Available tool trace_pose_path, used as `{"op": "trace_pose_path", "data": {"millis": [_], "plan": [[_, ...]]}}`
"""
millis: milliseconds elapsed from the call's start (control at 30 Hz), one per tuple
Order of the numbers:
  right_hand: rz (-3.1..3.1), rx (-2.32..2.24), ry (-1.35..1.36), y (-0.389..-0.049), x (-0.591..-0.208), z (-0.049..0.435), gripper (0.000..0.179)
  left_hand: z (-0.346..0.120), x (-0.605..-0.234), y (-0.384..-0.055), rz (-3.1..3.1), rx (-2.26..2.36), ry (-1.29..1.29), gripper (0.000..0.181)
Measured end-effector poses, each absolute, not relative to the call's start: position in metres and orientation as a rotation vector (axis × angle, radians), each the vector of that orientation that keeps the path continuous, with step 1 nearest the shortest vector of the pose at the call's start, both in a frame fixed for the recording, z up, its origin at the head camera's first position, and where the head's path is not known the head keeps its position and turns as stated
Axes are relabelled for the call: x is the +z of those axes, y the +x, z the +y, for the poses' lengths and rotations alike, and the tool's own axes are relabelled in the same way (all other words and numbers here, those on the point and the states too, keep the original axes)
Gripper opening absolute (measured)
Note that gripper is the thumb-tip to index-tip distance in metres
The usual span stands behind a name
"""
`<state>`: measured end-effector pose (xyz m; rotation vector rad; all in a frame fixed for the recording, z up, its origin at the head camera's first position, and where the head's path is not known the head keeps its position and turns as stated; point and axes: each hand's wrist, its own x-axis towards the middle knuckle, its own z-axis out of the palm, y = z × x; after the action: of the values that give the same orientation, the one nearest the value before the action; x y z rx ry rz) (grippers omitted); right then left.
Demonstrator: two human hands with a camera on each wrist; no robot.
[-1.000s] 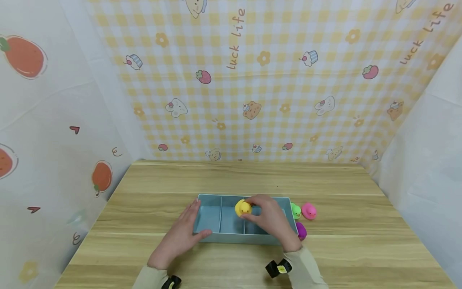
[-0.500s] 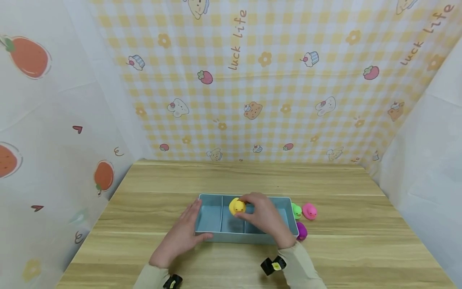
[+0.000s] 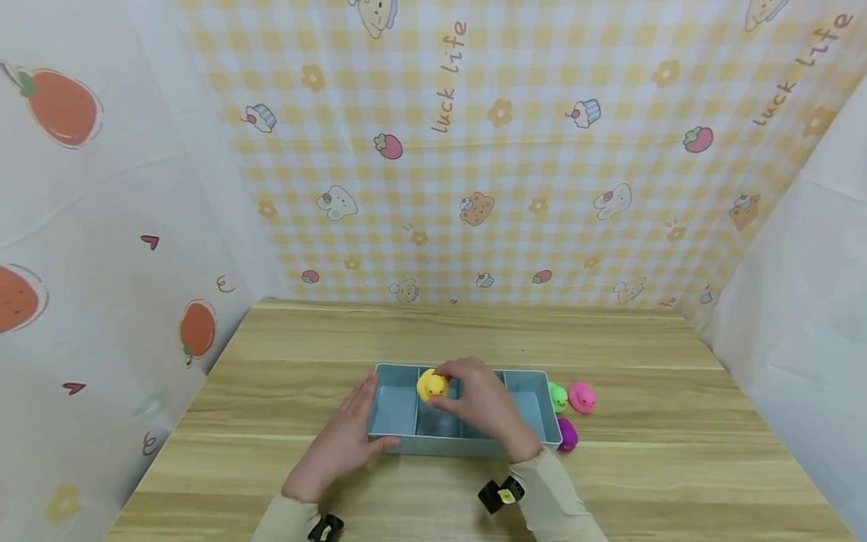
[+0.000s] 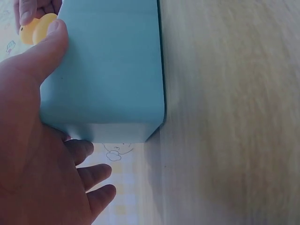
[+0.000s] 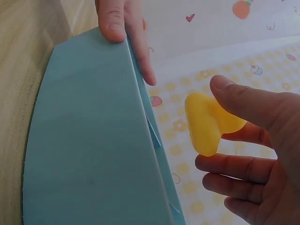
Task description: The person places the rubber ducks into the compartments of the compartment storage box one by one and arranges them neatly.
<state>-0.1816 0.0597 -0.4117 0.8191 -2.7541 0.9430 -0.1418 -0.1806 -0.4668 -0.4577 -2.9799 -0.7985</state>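
Observation:
In the head view a yellow rubber duck (image 3: 433, 385) is pinched between the thumb and fingers of my right hand (image 3: 479, 400). It hovers above the blue divided box (image 3: 467, 446), by the leftmost divider. The right wrist view shows the duck (image 5: 206, 123) clear of the box rim. My left hand (image 3: 339, 444) rests against the left end of the box, fingers extended along that end. Its thumb (image 4: 52, 42) lies against the near wall at the rim in the left wrist view.
Past the box's right end sit a green duck (image 3: 558, 397), a pink duck (image 3: 582, 397) and a purple toy (image 3: 567, 435), partly hidden by the box. They stand on the wooden table (image 3: 643, 467). A checked cloth (image 3: 501, 165) hangs behind.
My right hand has carried the yellow duck leftward over the box, from near the middle divider to the leftmost one. The left hand keeps its place on the box.

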Motion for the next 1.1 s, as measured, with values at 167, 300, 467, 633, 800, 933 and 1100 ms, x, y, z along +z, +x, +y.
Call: {"op": "trace_pose_path", "data": {"millis": [167, 300, 467, 633, 800, 933, 1100], "plan": [[-2.754, 0.953, 0.846, -0.182, -0.411, 0.052, 0.033, -0.181, -0.466, -0.141, -2.962, -0.790, -0.473, 0.108], [-2.767, 0.933, 0.870, -0.183, -0.411, 0.046, 0.033, -0.181, -0.466, -0.141, -2.959, -0.801, -0.471, 0.106], [-2.750, 0.888, 0.883, -0.183, -0.409, 0.039, 0.034, -0.180, -0.464, -0.141, -2.964, -0.819, -0.467, 0.105], [-2.738, 0.847, 0.902, -0.183, -0.410, 0.033, 0.037, -0.181, -0.465, -0.141, -2.976, -0.810, -0.463, 0.105], [-2.750, 0.844, 0.935, -0.185, -0.414, 0.027, 0.038, -0.181, -0.466, -0.141, -2.983, -0.823, -0.452, 0.105], [-2.769, 0.811, 0.953, -0.186, -0.416, 0.022, 0.039, -0.181, -0.466, -0.140, -2.976, -0.840, -0.462, 0.104], [-2.767, 0.755, 0.973, -0.186, -0.418, 0.017, 0.040, -0.181, -0.465, -0.140, -2.978, -0.838, -0.470, 0.104]]}}
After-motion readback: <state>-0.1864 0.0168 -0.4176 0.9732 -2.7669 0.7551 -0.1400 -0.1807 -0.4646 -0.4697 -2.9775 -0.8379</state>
